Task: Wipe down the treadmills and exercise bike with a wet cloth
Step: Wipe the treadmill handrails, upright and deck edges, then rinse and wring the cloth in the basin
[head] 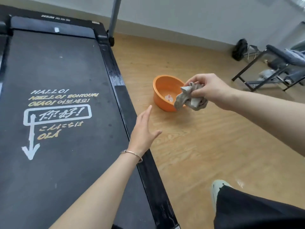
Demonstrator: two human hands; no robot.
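Note:
My right hand [208, 90] grips a crumpled grey cloth [189, 99], which hangs over the right rim of an orange basin [158, 93] on the wooden floor. My left hand [143, 131] is stretched out with straight fingers over the treadmill's right side rail [125, 104], holding nothing and pointing toward the basin. The black treadmill [57, 103] fills the left of the view, its belt printed with greetings and a white arrow.
A grey upright post [114, 15] rises at the treadmill's far right corner. A black exercise bench [274, 66] and a dark bag [239, 49] stand at the far right by the wall. My shoe [217, 187] and dark trouser leg are at the lower right.

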